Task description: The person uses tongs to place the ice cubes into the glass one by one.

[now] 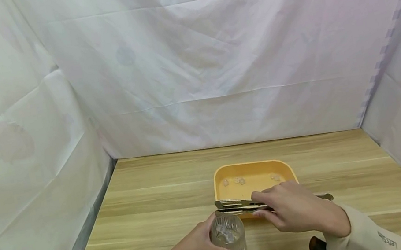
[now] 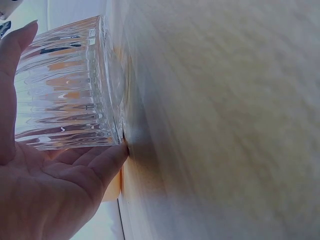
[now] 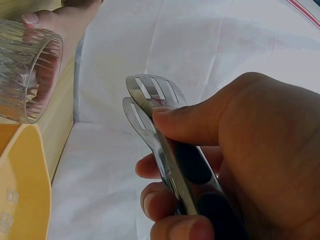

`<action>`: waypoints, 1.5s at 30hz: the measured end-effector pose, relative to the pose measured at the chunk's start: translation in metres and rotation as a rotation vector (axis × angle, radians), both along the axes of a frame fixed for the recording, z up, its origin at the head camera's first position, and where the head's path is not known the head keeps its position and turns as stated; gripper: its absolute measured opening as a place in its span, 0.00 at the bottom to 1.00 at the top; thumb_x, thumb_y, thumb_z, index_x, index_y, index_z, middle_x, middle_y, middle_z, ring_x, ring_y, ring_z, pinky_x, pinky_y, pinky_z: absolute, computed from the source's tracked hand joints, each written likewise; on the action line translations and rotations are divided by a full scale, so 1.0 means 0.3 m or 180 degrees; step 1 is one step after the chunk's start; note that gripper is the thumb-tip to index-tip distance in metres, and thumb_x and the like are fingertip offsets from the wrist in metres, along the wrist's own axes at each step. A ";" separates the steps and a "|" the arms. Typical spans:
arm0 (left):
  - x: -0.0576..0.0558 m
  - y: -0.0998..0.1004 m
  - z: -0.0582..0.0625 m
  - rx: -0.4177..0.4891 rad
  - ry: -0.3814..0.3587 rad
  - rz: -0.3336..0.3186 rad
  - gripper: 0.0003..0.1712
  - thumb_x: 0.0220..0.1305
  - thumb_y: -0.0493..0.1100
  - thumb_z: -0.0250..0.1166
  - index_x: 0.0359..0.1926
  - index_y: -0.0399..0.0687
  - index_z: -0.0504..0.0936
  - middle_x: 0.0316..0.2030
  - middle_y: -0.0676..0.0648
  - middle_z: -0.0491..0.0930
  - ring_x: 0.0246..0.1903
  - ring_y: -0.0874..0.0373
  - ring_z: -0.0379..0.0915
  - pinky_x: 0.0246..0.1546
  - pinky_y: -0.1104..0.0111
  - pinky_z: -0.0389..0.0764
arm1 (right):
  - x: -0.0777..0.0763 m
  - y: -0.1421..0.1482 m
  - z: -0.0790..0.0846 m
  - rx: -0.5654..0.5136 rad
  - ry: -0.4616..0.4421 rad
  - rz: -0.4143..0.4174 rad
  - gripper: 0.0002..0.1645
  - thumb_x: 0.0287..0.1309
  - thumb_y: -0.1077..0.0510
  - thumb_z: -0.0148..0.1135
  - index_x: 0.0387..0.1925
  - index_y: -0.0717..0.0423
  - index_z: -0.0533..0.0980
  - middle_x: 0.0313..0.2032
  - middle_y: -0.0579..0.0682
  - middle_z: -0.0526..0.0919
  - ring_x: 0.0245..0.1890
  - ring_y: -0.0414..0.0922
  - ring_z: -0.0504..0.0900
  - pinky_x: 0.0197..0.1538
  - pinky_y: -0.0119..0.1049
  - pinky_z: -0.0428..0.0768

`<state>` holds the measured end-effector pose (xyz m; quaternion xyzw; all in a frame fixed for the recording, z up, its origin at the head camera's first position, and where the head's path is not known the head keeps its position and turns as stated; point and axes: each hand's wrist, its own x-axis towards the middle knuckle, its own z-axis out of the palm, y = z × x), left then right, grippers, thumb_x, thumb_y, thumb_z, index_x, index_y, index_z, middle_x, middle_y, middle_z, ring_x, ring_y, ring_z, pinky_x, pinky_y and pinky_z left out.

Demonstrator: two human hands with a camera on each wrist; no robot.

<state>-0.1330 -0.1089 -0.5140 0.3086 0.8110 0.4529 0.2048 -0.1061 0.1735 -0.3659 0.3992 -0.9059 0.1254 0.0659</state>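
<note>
My left hand (image 1: 198, 239) curls around a clear ribbed drinking glass (image 1: 239, 243), thumb on the near side and fingers behind. Several small clear lumps like ice (image 1: 225, 233) lie inside the glass. In the left wrist view the glass base is close over the tabletop, one fingertip at its lower edge. My right hand (image 1: 299, 208) grips metal tongs (image 3: 165, 150) with dark handle pads and slotted ends. The two slotted ends stand slightly apart with nothing visible between them. In the head view they overlap the glass's far rim and the near edge of a yellow tray (image 1: 256, 168).
More clear lumps (image 1: 241, 180) lie on the tray's floor, toward its far side. The tray stands on a wood-grain table (image 1: 150, 205), just beyond the hands. White cloth (image 1: 215, 73) hangs behind the table and along both sides.
</note>
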 end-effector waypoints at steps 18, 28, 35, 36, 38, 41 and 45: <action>0.002 -0.003 -0.002 -0.0071 -0.0059 0.0061 0.54 0.46 0.59 0.79 0.70 0.66 0.59 0.56 0.59 0.78 0.56 0.64 0.73 0.61 0.64 0.70 | -0.010 0.003 -0.001 0.0044 -0.0145 -0.0046 0.11 0.68 0.44 0.59 0.34 0.43 0.72 0.18 0.30 0.62 0.14 0.28 0.58 0.18 0.26 0.59; 0.005 -0.001 -0.001 -0.0048 -0.0069 0.0052 0.54 0.46 0.59 0.79 0.70 0.67 0.59 0.56 0.58 0.78 0.55 0.63 0.74 0.59 0.64 0.71 | -0.041 0.013 -0.014 0.0094 -0.0227 -0.0181 0.19 0.65 0.38 0.60 0.46 0.46 0.78 0.28 0.35 0.80 0.22 0.29 0.69 0.26 0.29 0.69; 0.006 -0.002 -0.002 -0.0063 -0.0040 0.0042 0.52 0.46 0.59 0.80 0.69 0.62 0.61 0.54 0.56 0.78 0.53 0.62 0.75 0.55 0.65 0.75 | -0.072 0.022 -0.033 0.0082 -0.0330 -0.0335 0.20 0.65 0.38 0.59 0.45 0.48 0.76 0.22 0.33 0.71 0.18 0.29 0.65 0.22 0.28 0.64; 0.005 -0.002 -0.002 -0.0059 -0.0041 0.0042 0.52 0.45 0.59 0.80 0.68 0.63 0.61 0.55 0.56 0.78 0.53 0.62 0.75 0.55 0.66 0.74 | -0.078 0.023 -0.037 0.0083 -0.0317 -0.0360 0.20 0.65 0.38 0.59 0.45 0.49 0.76 0.22 0.33 0.71 0.18 0.29 0.65 0.22 0.28 0.64; 0.004 -0.002 -0.001 -0.0051 -0.0021 0.0029 0.51 0.46 0.59 0.79 0.68 0.63 0.61 0.55 0.56 0.78 0.53 0.62 0.75 0.54 0.66 0.75 | -0.090 0.023 -0.046 0.0095 -0.0295 -0.0420 0.19 0.65 0.38 0.59 0.43 0.48 0.76 0.23 0.34 0.72 0.18 0.29 0.65 0.21 0.28 0.65; 0.005 -0.003 -0.001 -0.0025 -0.0015 0.0015 0.50 0.46 0.58 0.79 0.67 0.64 0.62 0.55 0.55 0.78 0.53 0.61 0.75 0.54 0.66 0.75 | -0.114 0.021 -0.062 0.0125 -0.0287 -0.0528 0.19 0.65 0.38 0.60 0.42 0.48 0.75 0.24 0.36 0.74 0.19 0.30 0.66 0.21 0.29 0.66; 0.006 -0.002 -0.002 -0.0025 -0.0038 0.0035 0.51 0.46 0.58 0.79 0.68 0.63 0.62 0.55 0.55 0.78 0.53 0.62 0.75 0.54 0.66 0.75 | -0.151 0.017 -0.085 0.0215 -0.0322 -0.0661 0.23 0.64 0.38 0.61 0.46 0.51 0.77 0.29 0.41 0.81 0.21 0.33 0.73 0.25 0.32 0.72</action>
